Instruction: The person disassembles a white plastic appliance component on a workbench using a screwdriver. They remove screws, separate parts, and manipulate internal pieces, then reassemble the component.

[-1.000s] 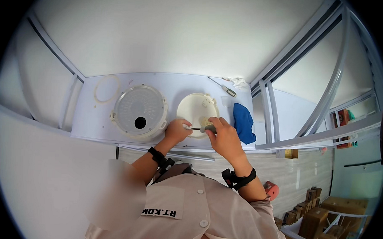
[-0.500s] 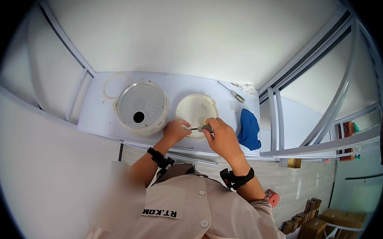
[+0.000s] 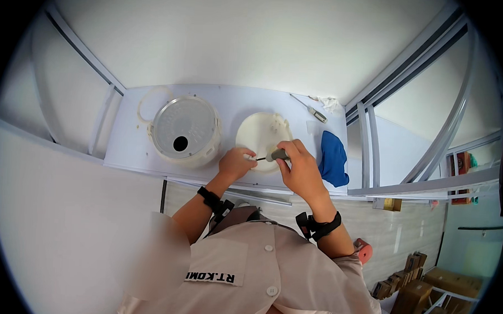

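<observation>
My right hand [image 3: 297, 168] grips a grey-handled screwdriver [image 3: 277, 154], its dark shaft pointing left toward my left hand [image 3: 235, 166]. My left hand's fingers are pinched round a small pale piece [image 3: 252, 158] at the screwdriver's tip, too small to make out. Both hands are over a white round plastic lid [image 3: 252, 131] on the white bench [image 3: 127, 141]. Left of it sits a white round tub [image 3: 186, 124] with a translucent disc on top and a dark round opening in it.
A blue cloth [image 3: 332, 157] lies at the right, with a second screwdriver [image 3: 314, 112] and white tissue [image 3: 328, 103] behind it. A pale ring [image 3: 144, 100] lies at the back left. Metal rails [image 3: 373, 150] flank the bench. Cardboard boxes [image 3: 410, 301] stand on the floor at lower right.
The whole view has shifted slightly. Both hands appear somewhat higher and farther right in the picture, still joined at the screwdriver in the same grip over the lid.
</observation>
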{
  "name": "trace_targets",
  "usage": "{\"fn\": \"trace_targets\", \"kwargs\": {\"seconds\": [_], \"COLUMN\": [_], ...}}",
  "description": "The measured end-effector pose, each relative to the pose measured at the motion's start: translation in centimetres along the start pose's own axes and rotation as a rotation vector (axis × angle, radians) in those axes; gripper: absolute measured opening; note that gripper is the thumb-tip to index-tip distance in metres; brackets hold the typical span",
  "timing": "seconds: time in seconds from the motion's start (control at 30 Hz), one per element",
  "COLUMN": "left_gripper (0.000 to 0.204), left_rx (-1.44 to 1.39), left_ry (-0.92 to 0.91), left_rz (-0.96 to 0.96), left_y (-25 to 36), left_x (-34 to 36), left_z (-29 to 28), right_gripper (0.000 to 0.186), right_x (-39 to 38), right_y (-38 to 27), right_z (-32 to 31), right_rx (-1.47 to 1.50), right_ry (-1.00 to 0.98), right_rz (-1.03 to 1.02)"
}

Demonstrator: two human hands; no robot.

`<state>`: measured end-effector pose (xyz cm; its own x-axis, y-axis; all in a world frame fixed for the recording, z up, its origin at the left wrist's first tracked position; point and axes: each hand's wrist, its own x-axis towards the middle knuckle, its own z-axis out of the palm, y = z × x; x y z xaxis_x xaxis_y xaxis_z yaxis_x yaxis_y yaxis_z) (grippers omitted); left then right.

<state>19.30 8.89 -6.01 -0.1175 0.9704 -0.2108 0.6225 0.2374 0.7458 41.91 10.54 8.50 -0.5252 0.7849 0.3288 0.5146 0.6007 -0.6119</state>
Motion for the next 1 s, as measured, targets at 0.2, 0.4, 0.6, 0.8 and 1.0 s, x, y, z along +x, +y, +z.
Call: {"fn": "trace_targets", "kwargs": {"seconds": [0.2,0.4,0.6,0.8,1.0], "left_gripper": [0.035,0.035,0.034,0.035,0.035], "left_rx": [-0.003,-0.019,-0.021,-0.041,-0.026], "left_ry": [0.012,0.032,0.057,0.08,0.074], "left_rz": [-0.027,-0.061,-0.01,-0.008,-0.017], "left_y": [0.7,0.1,-0.3,-0.4,-0.3], "left_x": [-0.5,-0.5,-0.3,-0.4,-0.3], "left_z": [0.4,1.3,1.7,1.8,1.9], "right_gripper": [0.04,0.048,0.051,0.042,0.04], "right_x": [-0.6,-1.5,-1.3,-1.5,-1.1], "right_y": [-0.4,1.4,-0.6,0.6,-0.6], "right_z": [0.3,-0.2,0.3,-0.5,0.1], "right_rx": [-0.048,0.045,-0.01,-0.128,-0.054], "right_ry": [0.086,-0.014,0.096,-0.113,0.02], "right_rz": [0.105,0.015,0.085,0.238,0.133]}}
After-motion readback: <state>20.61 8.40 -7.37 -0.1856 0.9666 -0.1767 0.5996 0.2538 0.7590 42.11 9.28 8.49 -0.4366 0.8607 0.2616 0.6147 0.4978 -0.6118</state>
